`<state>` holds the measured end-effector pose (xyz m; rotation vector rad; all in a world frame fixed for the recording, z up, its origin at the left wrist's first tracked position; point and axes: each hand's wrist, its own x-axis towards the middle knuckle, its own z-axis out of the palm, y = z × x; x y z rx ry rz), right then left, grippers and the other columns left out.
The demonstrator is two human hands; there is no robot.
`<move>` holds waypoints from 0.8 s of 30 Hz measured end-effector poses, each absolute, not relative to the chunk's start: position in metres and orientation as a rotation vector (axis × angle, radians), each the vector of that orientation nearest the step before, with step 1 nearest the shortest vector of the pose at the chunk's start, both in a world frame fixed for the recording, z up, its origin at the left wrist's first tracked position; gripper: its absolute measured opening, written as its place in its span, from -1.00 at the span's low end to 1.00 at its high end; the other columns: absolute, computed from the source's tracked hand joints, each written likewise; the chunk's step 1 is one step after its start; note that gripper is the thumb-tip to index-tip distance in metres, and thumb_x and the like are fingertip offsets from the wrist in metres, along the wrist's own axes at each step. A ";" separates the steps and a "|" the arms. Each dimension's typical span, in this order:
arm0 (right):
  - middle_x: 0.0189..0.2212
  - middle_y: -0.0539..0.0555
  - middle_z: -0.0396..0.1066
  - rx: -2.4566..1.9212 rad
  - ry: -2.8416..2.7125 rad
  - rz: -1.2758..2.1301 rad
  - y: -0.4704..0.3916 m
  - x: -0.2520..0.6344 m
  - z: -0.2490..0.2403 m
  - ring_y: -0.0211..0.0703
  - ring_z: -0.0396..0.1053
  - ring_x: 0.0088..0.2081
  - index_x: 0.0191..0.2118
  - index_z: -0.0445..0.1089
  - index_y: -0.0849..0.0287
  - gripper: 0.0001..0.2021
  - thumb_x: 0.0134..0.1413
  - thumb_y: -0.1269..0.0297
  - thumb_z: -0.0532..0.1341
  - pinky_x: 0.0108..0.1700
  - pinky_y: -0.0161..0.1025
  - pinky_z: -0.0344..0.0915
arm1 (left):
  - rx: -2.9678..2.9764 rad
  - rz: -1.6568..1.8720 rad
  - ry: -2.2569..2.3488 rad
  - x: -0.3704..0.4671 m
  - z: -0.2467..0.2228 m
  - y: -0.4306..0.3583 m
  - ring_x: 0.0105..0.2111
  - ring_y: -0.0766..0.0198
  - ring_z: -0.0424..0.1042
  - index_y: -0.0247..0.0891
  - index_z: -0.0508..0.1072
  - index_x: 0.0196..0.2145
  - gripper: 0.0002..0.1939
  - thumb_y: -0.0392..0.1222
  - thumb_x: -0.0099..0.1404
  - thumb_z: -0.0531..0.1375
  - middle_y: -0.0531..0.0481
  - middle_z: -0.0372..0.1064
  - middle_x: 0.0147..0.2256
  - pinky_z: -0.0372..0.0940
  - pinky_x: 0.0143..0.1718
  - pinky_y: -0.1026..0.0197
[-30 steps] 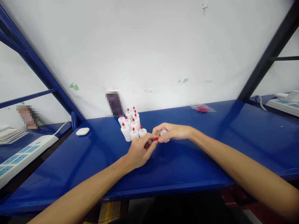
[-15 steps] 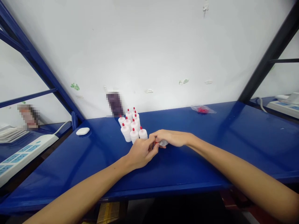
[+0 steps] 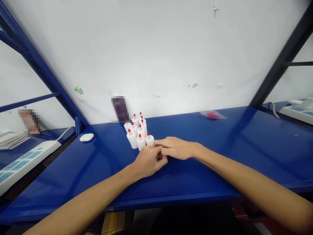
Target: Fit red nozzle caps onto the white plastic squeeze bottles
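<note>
My left hand [image 3: 149, 160] is closed, fingers curled inward, just in front of a group of bottles. Against its fingertips lies my right hand [image 3: 178, 148], palm down with its fingers bent over. The small white bottle with a red tip that showed between the hands a moment ago is hidden behind the fingers now. Beside my left hand stand several white squeeze bottles [image 3: 141, 142] with pointed red caps, upright and close together. The nearest one [image 3: 149, 140] is close to my right fingertips.
The blue table [image 3: 210, 173] runs to a white wall. A clear bag of red caps [image 3: 212, 115] lies at the back right. A white rounded case [image 3: 86, 137] sits on the left, near a power strip [image 3: 26, 163]. A dark blurred rectangle [image 3: 120, 109] leans against the wall.
My right hand has turned over and shifted slightly left, and its fingers now cover the bottle that was partly visible. My left hand stays in nearly the same place. The standing bottles have not moved.
</note>
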<state>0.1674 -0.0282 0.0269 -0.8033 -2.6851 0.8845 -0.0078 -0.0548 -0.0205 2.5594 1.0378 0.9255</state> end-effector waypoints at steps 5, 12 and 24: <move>-0.57 -0.10 0.20 -0.768 -2.708 0.636 -0.027 0.165 0.019 -0.28 0.07 -0.54 -0.42 0.09 0.12 -0.86 0.10 0.29 0.08 -0.41 -0.28 -0.03 | 2.593 0.883 1.078 -0.009 -0.021 -0.054 -0.65 0.42 0.13 -0.27 0.27 -0.60 -0.80 -0.34 0.14 0.18 0.13 0.19 -0.64 -0.03 -0.59 0.32; -0.56 -0.10 0.25 -0.739 -2.676 0.563 -0.032 0.163 0.023 -0.25 0.12 -0.55 -0.23 0.16 0.11 -0.86 0.04 0.32 0.10 -0.42 -0.28 -0.04 | 2.590 0.973 1.006 -0.011 -0.020 -0.055 -0.65 0.42 0.10 -0.27 0.30 -0.54 -0.82 -0.26 0.21 0.14 0.12 0.18 -0.64 0.01 -0.58 0.34; -0.57 -0.12 0.31 -0.661 -2.547 0.724 -0.037 0.162 0.022 -0.25 0.17 -0.57 -0.19 0.10 0.11 -0.73 -0.09 0.37 0.09 -0.46 -0.31 0.04 | 2.667 1.133 0.912 -0.011 -0.020 -0.055 -0.67 0.46 0.06 -0.26 0.26 -0.55 -0.80 -0.26 0.22 0.11 0.14 0.15 -0.66 0.01 -0.61 0.36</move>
